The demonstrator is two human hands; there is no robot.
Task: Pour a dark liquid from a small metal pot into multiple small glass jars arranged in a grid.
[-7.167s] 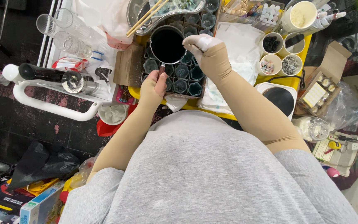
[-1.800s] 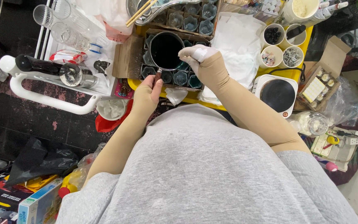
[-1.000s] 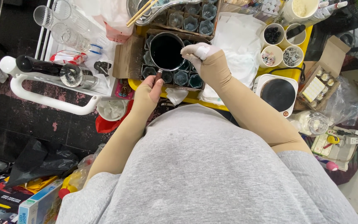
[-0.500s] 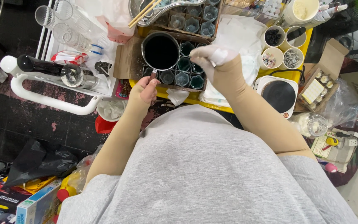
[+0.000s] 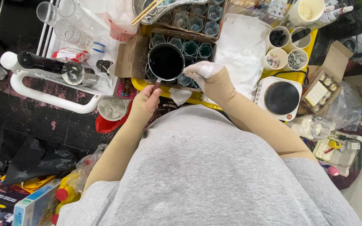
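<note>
The left hand [image 5: 146, 101] grips one small black metal pan [image 5: 166, 62] by its handle; beyond it, the right hand [image 5: 206, 75] rests fingers curled, apparently empty, on two cardboard trays of teal glass cups [image 5: 190, 47].

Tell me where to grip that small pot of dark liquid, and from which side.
Grip the small pot by its handle, from the near side: it juts toward the body, where the left hand holds it. The open bowl is full, so keep it level.

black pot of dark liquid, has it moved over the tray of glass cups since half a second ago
Cannot tell. The black pot sits over the same left cups of the cardboard tray. The left hand holds its handle and the right hand rests beside it.
</note>
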